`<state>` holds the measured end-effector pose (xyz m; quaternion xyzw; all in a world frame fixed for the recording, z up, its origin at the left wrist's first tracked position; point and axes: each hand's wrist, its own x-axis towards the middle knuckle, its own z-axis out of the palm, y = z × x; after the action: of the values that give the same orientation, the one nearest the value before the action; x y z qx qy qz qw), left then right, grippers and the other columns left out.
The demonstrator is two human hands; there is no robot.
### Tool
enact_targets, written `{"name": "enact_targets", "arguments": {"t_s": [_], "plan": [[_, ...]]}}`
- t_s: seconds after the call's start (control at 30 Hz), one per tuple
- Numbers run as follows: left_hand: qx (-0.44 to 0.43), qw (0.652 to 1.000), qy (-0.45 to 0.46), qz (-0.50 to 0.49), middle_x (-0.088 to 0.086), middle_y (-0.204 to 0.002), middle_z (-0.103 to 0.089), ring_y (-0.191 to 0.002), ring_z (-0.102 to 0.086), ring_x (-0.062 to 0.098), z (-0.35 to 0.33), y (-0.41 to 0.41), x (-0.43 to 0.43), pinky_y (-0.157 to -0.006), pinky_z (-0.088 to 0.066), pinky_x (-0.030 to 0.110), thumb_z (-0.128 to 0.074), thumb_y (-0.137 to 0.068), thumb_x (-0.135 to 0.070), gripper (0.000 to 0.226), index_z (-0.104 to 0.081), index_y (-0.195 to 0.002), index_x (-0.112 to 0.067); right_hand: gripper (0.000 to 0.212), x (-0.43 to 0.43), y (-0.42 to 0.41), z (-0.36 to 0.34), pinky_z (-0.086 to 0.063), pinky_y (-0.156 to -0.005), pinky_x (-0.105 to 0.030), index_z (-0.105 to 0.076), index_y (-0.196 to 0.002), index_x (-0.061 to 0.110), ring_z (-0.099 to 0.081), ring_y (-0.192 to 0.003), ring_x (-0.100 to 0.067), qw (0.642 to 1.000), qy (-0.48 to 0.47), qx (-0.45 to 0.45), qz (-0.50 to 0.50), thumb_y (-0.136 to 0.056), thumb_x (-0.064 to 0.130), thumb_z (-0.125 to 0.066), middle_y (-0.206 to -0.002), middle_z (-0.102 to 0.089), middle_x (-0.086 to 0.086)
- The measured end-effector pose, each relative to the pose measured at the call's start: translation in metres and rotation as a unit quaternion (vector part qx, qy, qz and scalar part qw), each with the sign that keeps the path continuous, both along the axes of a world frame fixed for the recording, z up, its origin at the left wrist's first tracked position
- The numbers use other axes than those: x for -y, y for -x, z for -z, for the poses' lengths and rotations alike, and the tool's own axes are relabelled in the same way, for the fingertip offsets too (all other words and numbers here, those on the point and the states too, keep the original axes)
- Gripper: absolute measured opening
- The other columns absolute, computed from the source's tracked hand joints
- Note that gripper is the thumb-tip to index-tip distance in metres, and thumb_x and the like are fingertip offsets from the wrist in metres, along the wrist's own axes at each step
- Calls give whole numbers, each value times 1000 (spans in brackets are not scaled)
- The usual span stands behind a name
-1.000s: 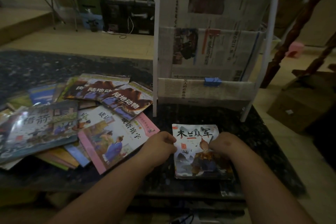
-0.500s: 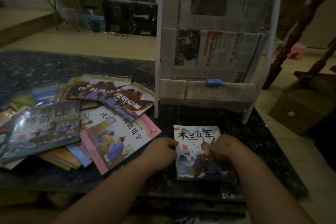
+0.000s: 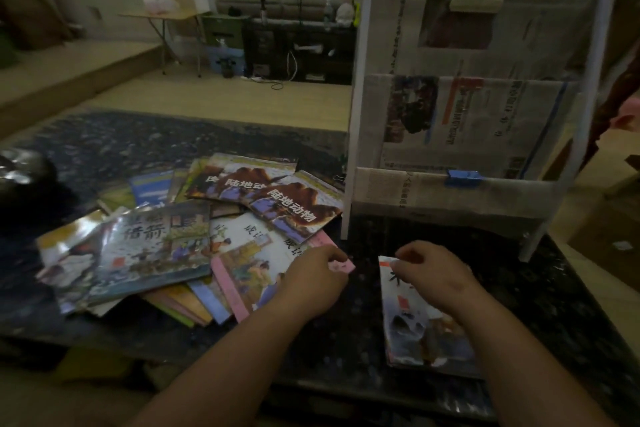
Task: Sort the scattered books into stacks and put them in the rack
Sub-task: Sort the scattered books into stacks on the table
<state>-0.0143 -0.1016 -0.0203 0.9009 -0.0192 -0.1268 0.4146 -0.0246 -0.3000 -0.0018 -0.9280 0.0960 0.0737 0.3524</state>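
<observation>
Book, small (image 3: 419, 333), pale cover with red and dark artwork, lying flat near the front right edge of the dark speckled table (image 3: 353, 340), just in front of the rack; its upper part is hidden by the right hand (image 3: 433, 274). The right hand is set knuckles-up with its fingers curled at the book's top edge, but the frame is blurred there and whether they actually pinch the cover cannot be told. The left hand (image 3: 311, 284) lies apart from the small book, across a strip of bare table, and rests with curled fingers on the near right corner of a pink-edged book (image 3: 242, 270); whether it grasps that corner cannot be told either. The pink-edged book sits at the right front of a loose pile of books (image 3: 156, 246), overlapping at many angles and spread over the left half of the table. Two brown-covered copies (image 3: 294, 208) lie on top at the back of the pile. The rack (image 3: 349, 149), a white tubular frame, stands upright at the back right of the table, its tiers lined with newspaper (image 3: 485, 121). A blue clip (image 3: 462, 177) grips the lowest tier's edge and a wooden clip (image 3: 476, 3) the top one. Cardboard box (image 3: 606, 236) on the floor beyond the table's right side.
</observation>
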Motion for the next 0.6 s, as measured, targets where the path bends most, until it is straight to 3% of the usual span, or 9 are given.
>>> {"name": "enact_targets", "arguments": {"t_s": [0.07, 0.23, 0.43, 0.53, 0.6], "plan": [[17, 999, 0, -30, -2, -123, -58, -89, -55, 7, -5, -4, -15, -71, -44, 22, -59, -91, -25, 33, -60, -124, -32, 24, -17, -5, -4, -50, -73, -27, -63, -112, 21, -60, -88, -11, 1000, -22, 20, -6, -91, 32, -64, -102, -63, 5], [48, 995, -51, -67, 1, -123, -62, -101, -60, 18, -16, -14, -57, -85, -49, 31, -60, -90, -28, 34, -61, -124, -28, 24, -56, -15, -4, -42, -72, -22, -65, -112, 23, -57, -90, -6, 998, -39, 33, -34, -89, 31, -66, -104, -63, 8], [114, 962, -234, -83, 5, -131, -53, -118, -50, 27, -14, -22, -104, -97, -45, 38, -58, -88, -36, 40, -59, -126, -25, 22, -97, -22, -1, -45, -78, -26, -65, -110, 22, -59, -93, -9, 996, -62, 24, -56, -89, 29, -65, -101, -62, 8], [94, 949, -292, -75, 6, -131, -50, -121, -45, 28, -8, -24, -123, -97, -42, 40, -54, -89, -38, 45, -52, -132, -26, 15, -113, -26, 2, -43, -69, -20, -62, -104, 27, -57, -86, -4, 995, -73, 15, -63, -89, 31, -65, -100, -62, 9], [67, 940, -324, -79, 8, -130, -49, -121, -45, 30, -5, -24, -133, -98, -40, 41, -52, -89, -39, 45, -51, -132, -26, 22, -123, -27, 4, -43, -69, -21, -64, -108, 23, -58, -89, -5, 995, -78, 6, -67, -89, 33, -65, -105, -63, 8]]}}
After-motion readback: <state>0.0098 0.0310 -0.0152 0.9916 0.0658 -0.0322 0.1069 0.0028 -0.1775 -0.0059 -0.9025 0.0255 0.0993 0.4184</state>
